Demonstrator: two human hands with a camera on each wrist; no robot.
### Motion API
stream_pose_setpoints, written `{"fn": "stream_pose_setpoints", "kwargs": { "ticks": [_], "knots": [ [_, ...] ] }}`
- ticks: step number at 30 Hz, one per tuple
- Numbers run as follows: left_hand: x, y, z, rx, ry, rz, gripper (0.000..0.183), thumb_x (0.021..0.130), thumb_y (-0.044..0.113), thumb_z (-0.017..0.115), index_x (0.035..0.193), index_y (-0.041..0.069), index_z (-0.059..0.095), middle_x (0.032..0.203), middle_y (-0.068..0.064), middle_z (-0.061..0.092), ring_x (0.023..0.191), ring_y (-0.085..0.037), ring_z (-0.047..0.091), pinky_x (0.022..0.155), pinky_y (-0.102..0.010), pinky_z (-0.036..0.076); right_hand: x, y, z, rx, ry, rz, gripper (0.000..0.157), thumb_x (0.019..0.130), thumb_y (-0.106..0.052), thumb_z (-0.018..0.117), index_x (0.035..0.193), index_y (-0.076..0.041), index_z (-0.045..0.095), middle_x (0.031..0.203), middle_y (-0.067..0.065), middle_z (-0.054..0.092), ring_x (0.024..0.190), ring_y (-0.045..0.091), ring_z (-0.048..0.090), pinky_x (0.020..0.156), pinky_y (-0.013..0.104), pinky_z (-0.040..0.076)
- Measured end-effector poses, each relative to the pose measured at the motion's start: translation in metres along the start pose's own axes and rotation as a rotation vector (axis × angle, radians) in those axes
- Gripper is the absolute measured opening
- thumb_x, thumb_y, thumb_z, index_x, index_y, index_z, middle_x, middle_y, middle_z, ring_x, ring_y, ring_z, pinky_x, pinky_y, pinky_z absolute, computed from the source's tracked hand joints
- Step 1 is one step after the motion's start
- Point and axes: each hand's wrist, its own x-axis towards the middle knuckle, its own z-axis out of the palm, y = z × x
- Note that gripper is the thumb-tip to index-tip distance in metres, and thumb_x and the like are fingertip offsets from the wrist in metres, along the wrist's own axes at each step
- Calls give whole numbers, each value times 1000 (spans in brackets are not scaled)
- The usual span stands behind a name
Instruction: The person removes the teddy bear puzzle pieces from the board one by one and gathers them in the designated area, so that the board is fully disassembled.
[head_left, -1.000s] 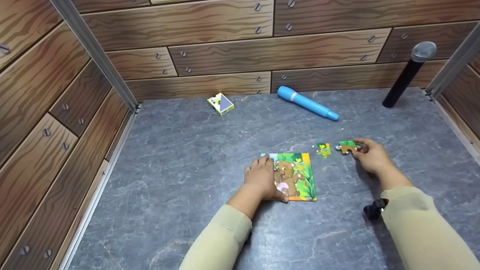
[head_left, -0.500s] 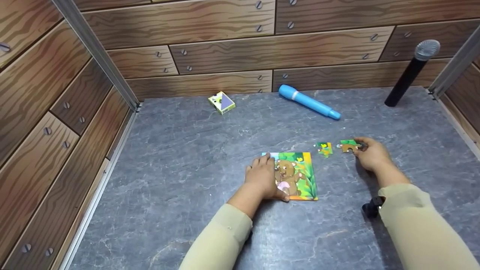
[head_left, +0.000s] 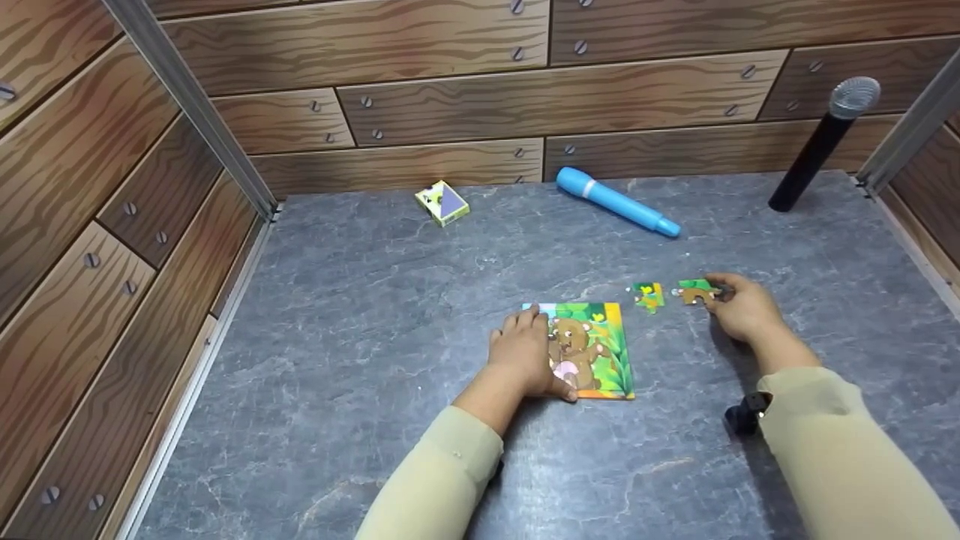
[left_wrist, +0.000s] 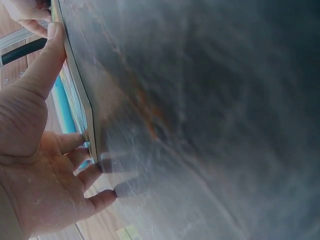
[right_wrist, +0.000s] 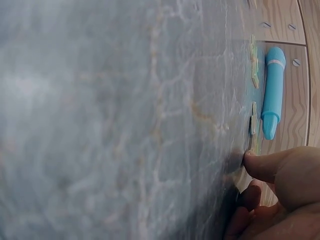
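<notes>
My left hand [head_left: 519,352] lies over the left side of a square jigsaw puzzle [head_left: 589,360] with a brown bear on it. It holds the board, thumb on the near edge and fingers at the far left; its palm hides the picture's left part. In the left wrist view the thumb and fingers [left_wrist: 75,145] meet the board's thin edge [left_wrist: 82,95]. To the right, my right hand [head_left: 744,309] pinches a green and brown puzzle piece [head_left: 697,293] low at the table. A second puzzle piece [head_left: 649,296], green and yellow, lies between that piece and the board.
Behind the pieces lies a blue marker-shaped stick [head_left: 619,202]. A black microphone [head_left: 814,150] stands at the back right. A small yellow-green box [head_left: 442,203] sits near the back wall. Wood-patterned panels [head_left: 442,105] enclose the grey marbled table [head_left: 360,315].
Both hands stay almost where they were. The right hand's pinch on the puzzle piece hardly differs, and the view shifts slightly.
</notes>
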Motion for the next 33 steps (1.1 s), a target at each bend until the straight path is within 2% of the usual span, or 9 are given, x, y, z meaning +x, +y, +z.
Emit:
{"fn": "stream_pose_setpoints", "kwargs": {
  "ticks": [4,13,18,21,27,33],
  "knots": [
    [0,0,1,6,9,5,139,59,73,93,166,9,33,173,-8,27,156,-30,28,118,-50,34,0,1,0,3,1,-4,55,103,-8,61,153,7,45,122,33,57,109,44,55,90,53,45],
    [-1,1,0,2,5,1,139,58,73,93,166,9,32,173,-8,27,156,-30,28,118,-49,35,0,2,3,17,45,-36,54,101,-6,63,151,9,47,120,33,59,105,42,56,86,48,45],
    [0,0,-1,1,9,1,139,58,74,93,166,10,33,173,-7,27,156,-30,29,118,-49,35,-3,-1,1,104,34,14,61,100,-5,62,155,10,40,128,33,55,110,39,54,85,41,44],
    [0,0,-2,-2,14,1,138,57,73,94,165,11,34,173,-7,28,155,-30,29,118,-49,35,-6,-4,1,141,61,22,61,100,-5,62,154,12,39,126,32,56,109,37,54,82,36,44],
    [-1,-2,-2,-16,10,-1,138,57,72,95,165,11,34,173,-7,27,156,-30,26,119,-50,32,-11,-24,13,105,176,-42,47,100,-8,58,141,14,52,119,38,61,106,46,61,84,47,47],
    [0,-2,-1,-18,20,9,137,57,72,95,165,11,36,172,-7,29,155,-30,29,118,-50,34,-21,-57,30,126,206,-145,42,98,-7,61,136,10,61,113,31,59,104,45,61,87,54,48]
  ]
}}
